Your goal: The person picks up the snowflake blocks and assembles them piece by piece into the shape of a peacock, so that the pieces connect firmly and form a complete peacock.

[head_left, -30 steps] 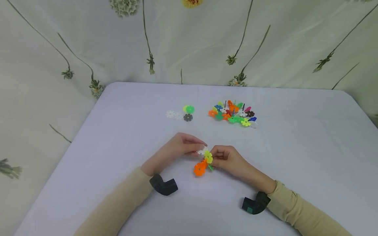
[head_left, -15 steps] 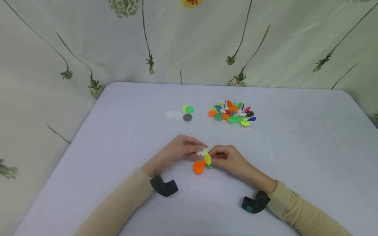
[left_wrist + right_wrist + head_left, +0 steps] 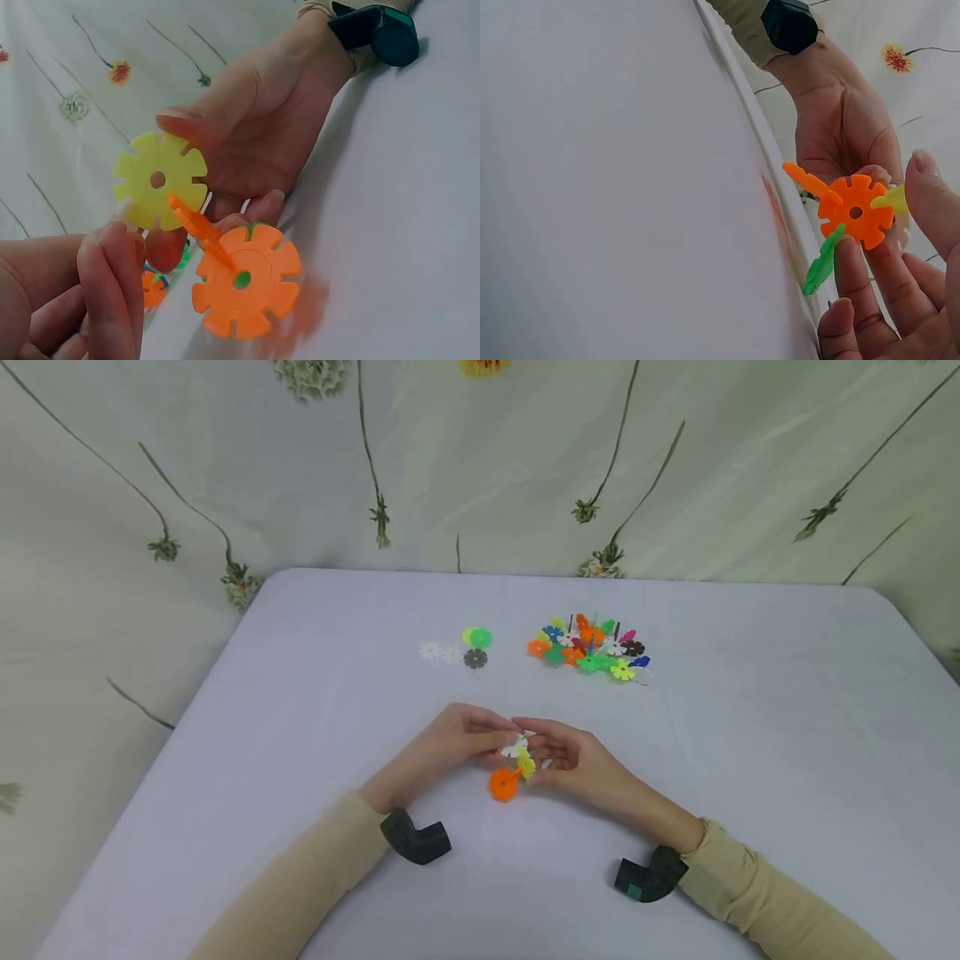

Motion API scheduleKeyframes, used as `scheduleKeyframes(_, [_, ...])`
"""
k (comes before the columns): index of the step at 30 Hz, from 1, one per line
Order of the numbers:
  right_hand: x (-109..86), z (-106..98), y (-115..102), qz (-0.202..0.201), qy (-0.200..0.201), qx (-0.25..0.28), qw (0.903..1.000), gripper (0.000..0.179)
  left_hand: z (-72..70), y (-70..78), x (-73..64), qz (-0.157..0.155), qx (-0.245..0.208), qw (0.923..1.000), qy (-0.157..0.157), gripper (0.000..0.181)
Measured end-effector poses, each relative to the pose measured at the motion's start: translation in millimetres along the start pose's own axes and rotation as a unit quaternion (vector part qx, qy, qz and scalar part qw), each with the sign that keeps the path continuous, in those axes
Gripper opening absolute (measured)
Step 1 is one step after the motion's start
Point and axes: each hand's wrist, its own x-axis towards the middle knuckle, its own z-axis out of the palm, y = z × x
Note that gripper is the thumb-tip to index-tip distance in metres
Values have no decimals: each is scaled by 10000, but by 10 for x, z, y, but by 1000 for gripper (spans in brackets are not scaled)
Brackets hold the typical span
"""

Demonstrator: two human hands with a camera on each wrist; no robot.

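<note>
My left hand pinches a white flower-shaped interlocking disc by its edge. Joined below it are a yellow disc, two orange discs and a green disc. My right hand is spread around the right side of this small cluster. In the right wrist view its thumb lies by the yellow disc, and a fingertip is at the green one. Its index finger reaches to the left fingertips in the head view. The fingers hide part of the white disc and, from the head, the green one.
Behind the hands lies a pile of mixed coloured discs. To its left are a dark grey disc, a green disc over a yellow one, and pale white discs. A flowered cloth hangs behind the white table.
My right fingers have loosened from a pinch and stretched out toward the left fingertips. The cluster has shifted slightly left and turned, so its green disc no longer shows from the head.
</note>
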Motion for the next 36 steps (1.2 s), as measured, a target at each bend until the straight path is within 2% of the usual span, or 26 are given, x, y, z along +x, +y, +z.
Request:
scheduleKeyframes(5, [-10,17,8,-88,-16,-94,9999,55,10,2,-4,-122,140,9998,66,27])
scheduleKeyframes(12, [-21,30,14,-112,38,53,9999,53,37,5,-12,-179,-50,9998,46,23])
scheduleKeyframes(18, [-11,92,15,-167,253,103,9995,53,40,15,-26,-206,-55,9996,207,21])
scheduleKeyframes(22, [-7,118,17,-186,666,1,9976,52,39,42,-26,-154,42,9990,413,27])
scheduleKeyframes(27, [-31,91,-6,-281,1370,-624,9882,35,43,76,-18,-161,-209,9990,357,28])
scheduleKeyframes(32, [-56,85,-160,-670,1662,-929,9794,33,27,83,-26,-163,-509,9983,211,24])
scheduleKeyframes(36, [-61,71,-182,-1185,1762,-1665,9629,25,19,64,-19,3,-455,9989,102,23])
